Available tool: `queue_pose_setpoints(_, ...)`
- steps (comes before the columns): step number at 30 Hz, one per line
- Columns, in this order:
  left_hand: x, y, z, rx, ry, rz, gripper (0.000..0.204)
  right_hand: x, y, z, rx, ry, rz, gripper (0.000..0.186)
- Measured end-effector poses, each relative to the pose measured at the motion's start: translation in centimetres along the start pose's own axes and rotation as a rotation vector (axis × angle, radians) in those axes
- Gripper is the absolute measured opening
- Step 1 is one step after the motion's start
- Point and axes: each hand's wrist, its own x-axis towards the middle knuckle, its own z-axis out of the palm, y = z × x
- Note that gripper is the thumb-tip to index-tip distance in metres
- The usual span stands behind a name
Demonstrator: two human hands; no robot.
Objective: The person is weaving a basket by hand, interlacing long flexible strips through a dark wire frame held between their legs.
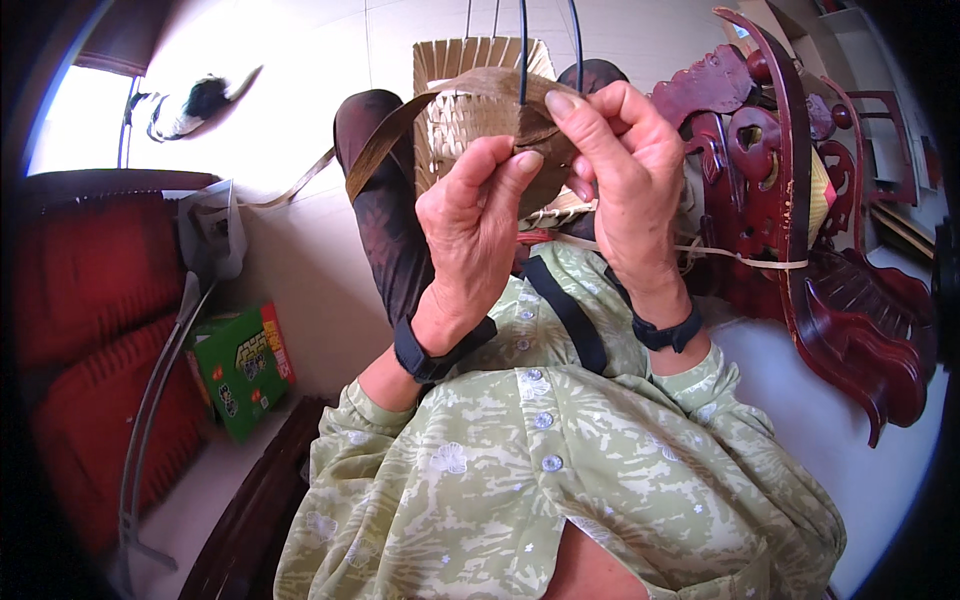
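"Where's the flat, brown ribbon point(400, 122)?"
"Far centre, pinched in the left hand point(466, 225) and right hand point(636, 185), before the tan, woven-strip basket point(445, 130)."
"What's inside that?"
"Hidden; I can't tell."

A home is indicated by carved dark-red wooden furniture point(835, 340), red fabric cushions point(100, 260) and a pale tiled floor point(310, 320).

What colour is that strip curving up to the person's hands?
Brown: the strip shows best in the head view, the only one here.
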Motion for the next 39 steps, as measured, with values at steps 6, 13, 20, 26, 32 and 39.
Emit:
queue_pose_setpoints(6,1.1,1.3,-0.1,0.290,-0.055,0.131,0.012,0.2,0.4,0.1,-0.010,0.022,-0.046,0.020)
queue_pose_setpoints(13,2.7,2.6,0.0,0.425,-0.174,0.081,0.020,0.8,0.5,0.2,0.001,0.060,-0.045,0.019)
queue_pose_setpoints(20,2.5,2.7,-0.5,-0.043,-0.119,-0.132,0.016,0.7,0.3,0.2,0.038,-0.011,0.043,0.019)
queue_pose_setpoints(26,3.5,3.5,0.4,-0.204,-0.137,-0.289,0.014,0.9,0.0,-0.8,0.009,-0.042,0.092,0.021)
queue_pose_setpoints(32,3.4,3.6,0.6,-0.527,-0.176,-0.639,0.035,0.9,0.4,-1.3,0.086,-0.090,0.113,0.025)
queue_pose_setpoints(39,4.6,2.5,0.3,-0.637,-0.165,-0.662,0.029,0.7,0.6,-1.3,0.087,-0.073,0.073,0.027)
